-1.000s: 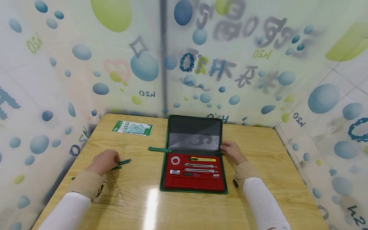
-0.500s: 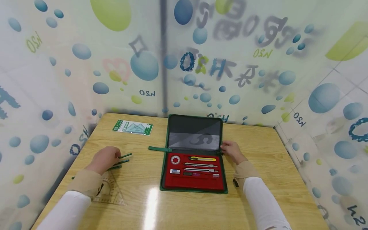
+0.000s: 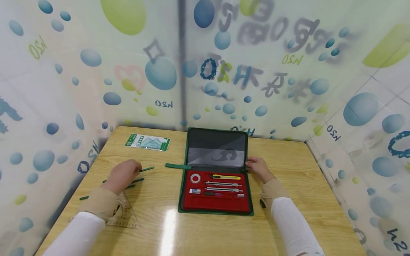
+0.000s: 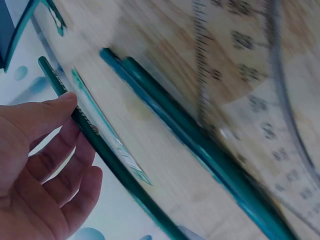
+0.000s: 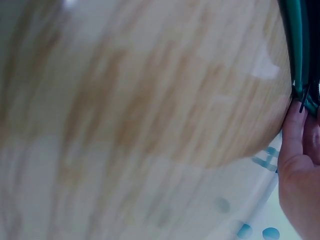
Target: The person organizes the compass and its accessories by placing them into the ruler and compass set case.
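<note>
My left hand (image 3: 123, 174) pinches a dark green pencil (image 4: 125, 177) between thumb and fingers; its end points right in the head view. Below that hand, two more pencils (image 4: 185, 137), both dark green or bluish, lie side by side on the table. A clear set square (image 3: 128, 218) with a protractor scale lies partly under the left forearm. My right hand (image 3: 260, 170) touches the right edge of an open green zip case (image 3: 184, 199), near its hinge and zipper pull, with fingers extended. The case's red tray (image 3: 214, 204) faces up.
The tray holds a yellow cutter (image 3: 227, 177), two compasses (image 3: 222, 187), a round white disc (image 3: 195, 178), an eraser (image 3: 194, 191) and a sharpener (image 3: 240, 195). A green-and-white packet (image 3: 148, 142) lies at the back left, before the patterned wall (image 3: 128, 113).
My left hand has lifted one green pencil away from the others and moved it slightly right and toward the back. The right hand and the case have stayed in place.
</note>
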Available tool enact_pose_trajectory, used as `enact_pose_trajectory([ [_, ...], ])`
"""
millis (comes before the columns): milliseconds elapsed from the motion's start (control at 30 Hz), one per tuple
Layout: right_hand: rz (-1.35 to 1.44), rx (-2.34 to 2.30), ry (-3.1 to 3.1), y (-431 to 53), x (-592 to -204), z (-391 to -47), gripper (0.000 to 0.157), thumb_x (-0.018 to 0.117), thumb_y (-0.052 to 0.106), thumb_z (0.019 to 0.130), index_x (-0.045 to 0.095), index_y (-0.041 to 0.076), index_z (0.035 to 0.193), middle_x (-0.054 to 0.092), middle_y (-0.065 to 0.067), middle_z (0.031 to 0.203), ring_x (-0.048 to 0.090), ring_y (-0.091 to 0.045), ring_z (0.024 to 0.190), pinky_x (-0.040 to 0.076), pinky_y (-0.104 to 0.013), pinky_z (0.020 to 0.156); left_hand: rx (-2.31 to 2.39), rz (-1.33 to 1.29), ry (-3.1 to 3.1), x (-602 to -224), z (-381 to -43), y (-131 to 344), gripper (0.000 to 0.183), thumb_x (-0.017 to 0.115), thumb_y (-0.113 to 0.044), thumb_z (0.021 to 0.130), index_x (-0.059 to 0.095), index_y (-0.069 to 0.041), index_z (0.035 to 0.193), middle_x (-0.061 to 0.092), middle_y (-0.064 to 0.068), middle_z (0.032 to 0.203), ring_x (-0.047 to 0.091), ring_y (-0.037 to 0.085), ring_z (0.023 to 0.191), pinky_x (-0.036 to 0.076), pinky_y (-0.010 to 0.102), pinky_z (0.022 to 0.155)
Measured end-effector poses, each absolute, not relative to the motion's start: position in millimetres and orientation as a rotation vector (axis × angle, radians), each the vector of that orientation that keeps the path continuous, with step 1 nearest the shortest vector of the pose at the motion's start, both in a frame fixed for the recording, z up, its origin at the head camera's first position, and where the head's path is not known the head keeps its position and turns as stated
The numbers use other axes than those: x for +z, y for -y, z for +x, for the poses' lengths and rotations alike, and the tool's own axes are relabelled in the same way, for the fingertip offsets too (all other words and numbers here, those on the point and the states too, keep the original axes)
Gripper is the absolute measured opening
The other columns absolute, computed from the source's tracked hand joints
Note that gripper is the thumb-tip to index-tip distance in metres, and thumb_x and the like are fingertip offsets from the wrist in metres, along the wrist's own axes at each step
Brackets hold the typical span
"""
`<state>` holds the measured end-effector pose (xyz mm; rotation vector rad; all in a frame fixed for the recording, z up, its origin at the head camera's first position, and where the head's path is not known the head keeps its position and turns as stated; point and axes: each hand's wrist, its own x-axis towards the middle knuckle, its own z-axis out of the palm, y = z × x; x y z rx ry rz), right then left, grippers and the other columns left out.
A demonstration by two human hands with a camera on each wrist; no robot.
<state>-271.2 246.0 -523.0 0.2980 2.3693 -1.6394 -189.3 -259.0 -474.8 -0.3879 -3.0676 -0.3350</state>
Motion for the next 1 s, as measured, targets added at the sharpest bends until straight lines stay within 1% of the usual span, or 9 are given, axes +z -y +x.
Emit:
enact_pose_trajectory([
  [300, 0.287, -1.621, -2.382, -246.1, -524.0, -271.1, 0.043, 0.048, 0.003, 0.096, 0.040, -0.012, 0.136, 0.048, -0.031, 0.132, 0.055, -0.033, 0.114, 0.045, -0.044, 0.099, -0.377, -0.460, 3.040, -469.9, -191.3, 233.1, 0.005, 0.071, -0.007, 0.082, 0.072, -0.008, 0.086, 0.060, 0.002, 0.077, 0.057, 0.016, 0.068, 0.050, 0.034, 0.061],
  [467, 0.286, -1.631, -2.380, -246.5, -524.1, -271.8, 0.042, 0.048, 0.003, 0.097, 0.041, -0.012, 0.136, 0.048, -0.031, 0.131, 0.056, -0.031, 0.113, 0.045, -0.044, 0.099, -0.337, -0.566, 3.006, -471.6, -192.8, 214.7, 0.005, 0.073, -0.009, 0.081, 0.072, -0.009, 0.086, 0.062, 0.002, 0.077, 0.060, 0.017, 0.070, 0.052, 0.033, 0.063],
  [667, 0.285, -1.630, -2.384, -245.8, -524.4, -271.7, 0.042, 0.048, 0.003, 0.097, 0.042, -0.012, 0.135, 0.049, -0.030, 0.131, 0.056, -0.031, 0.112, 0.045, -0.044, 0.099, -0.356, -0.695, 2.976, -471.8, -190.9, 186.7, 0.006, 0.073, -0.010, 0.081, 0.073, -0.010, 0.086, 0.061, 0.001, 0.078, 0.059, 0.014, 0.070, 0.051, 0.029, 0.061],
  [800, 0.277, -1.621, -2.385, -245.7, -524.3, -271.2, 0.042, 0.048, 0.004, 0.097, 0.041, -0.012, 0.136, 0.048, -0.030, 0.132, 0.056, -0.032, 0.113, 0.046, -0.043, 0.098, -0.369, -0.743, 2.974, -471.9, -189.6, 166.4, 0.005, 0.073, -0.011, 0.081, 0.073, -0.012, 0.086, 0.063, -0.001, 0.080, 0.060, 0.013, 0.071, 0.051, 0.028, 0.063],
  [1000, 0.291, -1.628, -2.377, -246.4, -524.4, -271.9, 0.043, 0.047, 0.003, 0.097, 0.040, -0.012, 0.137, 0.047, -0.030, 0.132, 0.054, -0.034, 0.114, 0.045, -0.044, 0.100, -0.404, -0.846, 2.948, -471.3, -187.4, 135.6, 0.007, 0.074, -0.012, 0.080, 0.073, -0.012, 0.087, 0.067, -0.001, 0.085, 0.062, 0.014, 0.076, 0.053, 0.030, 0.069],
])
